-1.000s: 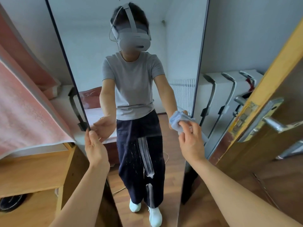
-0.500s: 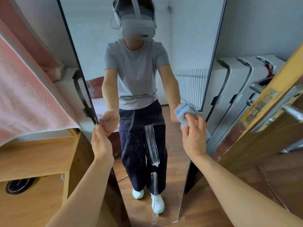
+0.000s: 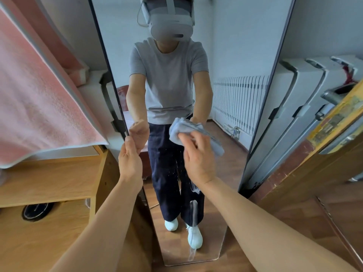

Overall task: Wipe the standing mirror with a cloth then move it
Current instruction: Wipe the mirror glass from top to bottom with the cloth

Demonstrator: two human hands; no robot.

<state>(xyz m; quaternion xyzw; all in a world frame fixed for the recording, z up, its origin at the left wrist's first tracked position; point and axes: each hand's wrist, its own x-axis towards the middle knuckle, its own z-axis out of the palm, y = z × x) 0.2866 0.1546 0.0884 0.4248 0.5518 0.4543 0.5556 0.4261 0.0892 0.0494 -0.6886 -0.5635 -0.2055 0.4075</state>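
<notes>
You're standing square to the mirror (image 3: 225, 61), a tall one with a thin dark frame, leaning back slightly with its foot on the wood floor (image 3: 294, 232) right in front of you. Your left hand (image 3: 130, 160) grasps its left edge at about mid-height, thumb on the glass side and fingers wrapped behind the frame. Your right hand (image 3: 198, 160) presses a pale blue cloth (image 3: 186, 130) flat against the glass near the middle, fingers spread over it and clenched on the bunched fabric, with a fold sticking out to the right of your hand.

Look at the glass: below your right wrist a whitish streak (image 3: 193, 211) runs down toward the bottom edge, with small pale specks scattered just above it. The upper part of the glass looks clean, and it shows you with your arms out and a white radiator on the far wall.

To the left, a pink towel (image 3: 33, 107) hangs over a wooden shelf unit (image 3: 49, 179) that stands just beside the mirror's left edge. To the right, a wooden door (image 3: 324, 163) with a metal handle stands close by, and white panels (image 3: 290, 107) lean on the wall behind the mirror.
</notes>
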